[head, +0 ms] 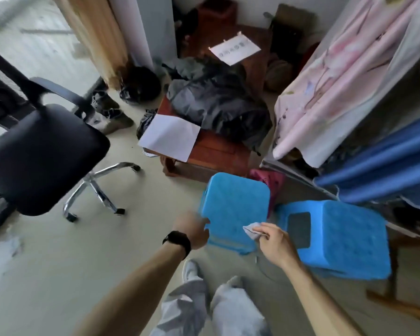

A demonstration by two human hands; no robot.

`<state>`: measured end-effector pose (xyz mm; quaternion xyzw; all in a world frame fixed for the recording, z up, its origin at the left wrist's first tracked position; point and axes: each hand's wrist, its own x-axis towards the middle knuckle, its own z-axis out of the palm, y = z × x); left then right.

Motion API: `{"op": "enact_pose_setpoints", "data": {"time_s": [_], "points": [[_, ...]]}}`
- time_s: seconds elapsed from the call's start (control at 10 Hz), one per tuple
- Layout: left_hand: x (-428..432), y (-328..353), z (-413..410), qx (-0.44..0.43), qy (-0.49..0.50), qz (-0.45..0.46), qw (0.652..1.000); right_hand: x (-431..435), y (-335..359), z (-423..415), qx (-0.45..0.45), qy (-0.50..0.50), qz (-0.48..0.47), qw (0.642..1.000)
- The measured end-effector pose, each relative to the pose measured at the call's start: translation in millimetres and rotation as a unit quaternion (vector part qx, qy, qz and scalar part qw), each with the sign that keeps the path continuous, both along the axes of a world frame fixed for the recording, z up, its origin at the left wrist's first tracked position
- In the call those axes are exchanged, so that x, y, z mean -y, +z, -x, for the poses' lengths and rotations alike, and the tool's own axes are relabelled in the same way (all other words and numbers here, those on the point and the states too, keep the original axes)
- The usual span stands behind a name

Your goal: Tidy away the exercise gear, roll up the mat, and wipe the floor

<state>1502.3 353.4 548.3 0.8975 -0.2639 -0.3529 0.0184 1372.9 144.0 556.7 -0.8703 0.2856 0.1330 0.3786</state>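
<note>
The right hand (274,241) pinches a small grey cloth (252,230) between thumb and fingers, at the near blue stool (235,204). The left hand (194,230) meets that stool's left edge; blur hides its finger state. A second blue stool (349,238) stands just beside. Beyond, a wooden table (216,154) bears dark clothing (218,100).

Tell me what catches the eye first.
The nearer blue stool sits at lower centre, a second blue stool to its right. The right hand pinches a grey cloth between them; the left hand is at the nearer one's edge. A black office chair fills the left.
</note>
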Motion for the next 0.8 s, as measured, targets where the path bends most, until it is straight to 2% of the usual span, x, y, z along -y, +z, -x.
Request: {"op": "enact_pose_setpoints", "data": {"time_s": [0.1,0.3,0.4,0.5,0.6,0.7,0.8], "points": [[28.9,-53.6,-23.3,-0.005,-0.028,-0.011,1.0,21.8,-56.5,-29.0,-0.017,0.007,0.004,1.0],[75.7,-159.3,-46.0,0.042,-0.042,-0.001,0.998,43.4,-163.8,-74.1,0.041,0.03,0.132,0.99],[89.7,-205.3,-47.0,0.079,-0.062,0.015,0.995,45.8,-226.9,-66.6,0.019,0.091,0.162,0.982],[98.3,-238.3,-43.4,0.084,-0.057,0.014,0.995,45.7,-260.9,-49.0,-0.01,0.134,0.2,0.971],[99.1,-257.6,-35.4,0.066,-0.036,0.007,0.997,48.9,-262.7,-42.7,0.006,0.17,0.204,0.964],[97.7,-261.4,-35.6,0.064,-0.033,0.009,0.997,60.5,-250.6,-49.3,0.018,0.181,0.136,0.974],[100.0,-256.6,-37.6,0.043,-0.037,-0.009,0.998,81.5,-196.7,-71.3,0.026,0.075,0.016,0.997]]}}
